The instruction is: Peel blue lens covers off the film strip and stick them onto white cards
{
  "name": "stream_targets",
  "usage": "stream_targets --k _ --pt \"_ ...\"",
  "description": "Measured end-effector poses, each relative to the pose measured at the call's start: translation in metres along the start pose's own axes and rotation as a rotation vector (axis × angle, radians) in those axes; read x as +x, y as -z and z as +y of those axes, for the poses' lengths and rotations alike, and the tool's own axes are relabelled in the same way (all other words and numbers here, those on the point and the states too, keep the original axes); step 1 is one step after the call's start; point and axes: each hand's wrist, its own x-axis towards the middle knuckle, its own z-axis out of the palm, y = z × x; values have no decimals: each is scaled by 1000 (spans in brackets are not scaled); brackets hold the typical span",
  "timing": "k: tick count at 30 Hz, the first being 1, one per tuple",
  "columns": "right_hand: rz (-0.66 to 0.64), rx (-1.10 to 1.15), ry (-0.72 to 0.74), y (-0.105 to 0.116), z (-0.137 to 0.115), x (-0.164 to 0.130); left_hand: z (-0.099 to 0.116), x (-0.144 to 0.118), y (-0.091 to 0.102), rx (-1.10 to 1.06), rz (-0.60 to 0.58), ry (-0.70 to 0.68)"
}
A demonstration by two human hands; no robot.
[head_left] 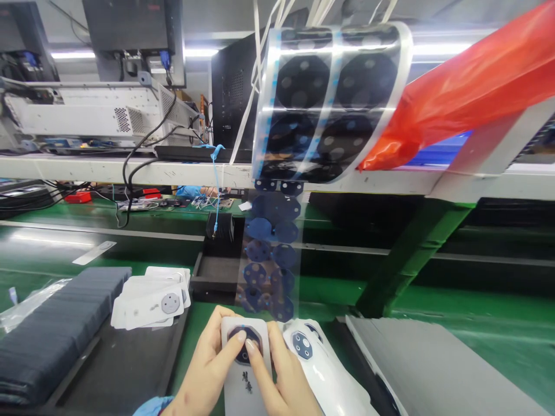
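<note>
One white phone back cover [245, 370] sits at six o'clock, grasped between my two hands: left hand [207, 370] and right hand [281, 378], thumbs pressing its dark camera sticker [243, 342]. Second cover [318, 364] at three o'clock; sticker film roll [329, 98] at twelve.

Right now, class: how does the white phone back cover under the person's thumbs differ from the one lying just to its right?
The held cover lies straight under both thumbs, left hand and right hand; the loose cover lies untouched, slanted. The held cover's camera ring looks dark, pressed by thumbs; the loose cover's is blue and uncovered. Both are white.
</note>
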Motion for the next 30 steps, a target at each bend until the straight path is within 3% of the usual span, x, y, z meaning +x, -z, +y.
stream_targets --k 5,9,15,19,23,25,27,28,30 --pt "-22 3 5 5 2 1 -1 -2 -1 -18 -25 -1" --pt "-90 -39 30 7 -5 2 -6 -4 -7 -18 57 -66" --pt "-77 -94 42 3 -11 0 -4 -4 -13 -59 131 -80" --pt "35 -233 114 -14 4 -11 -2 -1 -11 -227 127 -34" --pt "186 -472 239 -30 11 -16 1 -3 -5 -215 108 -17" --pt "226 -511 296 -23 9 -10 6 -1 6 -144 46 -62" --pt "311 -506 324 -2 7 3 12 8 28 34 1 -125" --pt "366 -505 314 13 8 10 14 15 44 165 16 -149" --pt "435 -599 146 47 16 27 11 35 82 639 191 -191"
